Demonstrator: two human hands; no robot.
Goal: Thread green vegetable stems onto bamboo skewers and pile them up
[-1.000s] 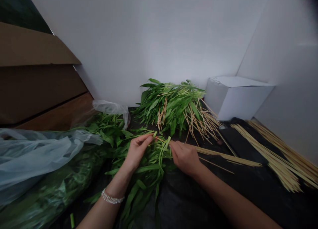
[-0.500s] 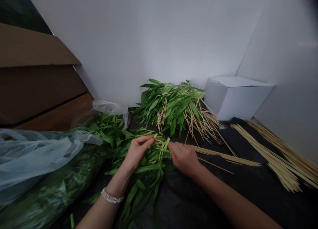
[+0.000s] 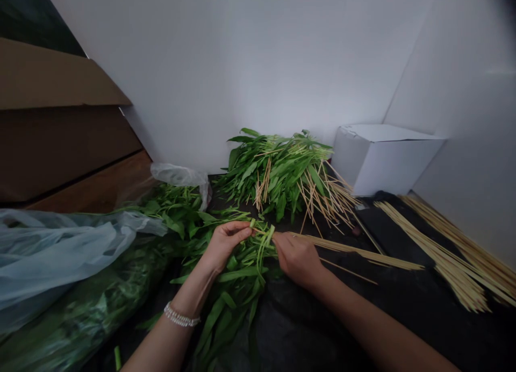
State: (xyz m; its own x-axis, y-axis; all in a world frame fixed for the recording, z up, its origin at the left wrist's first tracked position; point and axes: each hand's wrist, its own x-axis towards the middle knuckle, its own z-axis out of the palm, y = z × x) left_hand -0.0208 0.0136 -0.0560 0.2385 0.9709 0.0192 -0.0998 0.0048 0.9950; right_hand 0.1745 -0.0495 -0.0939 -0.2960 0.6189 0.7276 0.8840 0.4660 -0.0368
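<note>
My left hand [image 3: 229,242] pinches a short end of green stem [image 3: 252,222] between thumb and fingertips. A thin wooden skewer [image 3: 349,271] is gripped in my right hand [image 3: 296,255], its tail sticking out behind the fist to the right. Between the hands the skewer's front part reaches the stem at my left fingertips. A leafy green stalk [image 3: 269,237], like water spinach, hangs at the skewer just ahead of my right fingers; whether it is pierced, I cannot tell. Loose leafy greens [image 3: 220,307] lie under both hands.
Behind lies a heap of skewered greens [image 3: 282,170]. Bundles of bare skewers [image 3: 447,264] rest on the black surface [image 3: 306,329] at right, near a white box [image 3: 403,159]. Plastic bags of greens [image 3: 80,254] and a cardboard box [image 3: 60,146] stand at left.
My right hand has shifted very slightly left, bringing the skewer a little closer to my left fingertips. Everything else looks the same.
</note>
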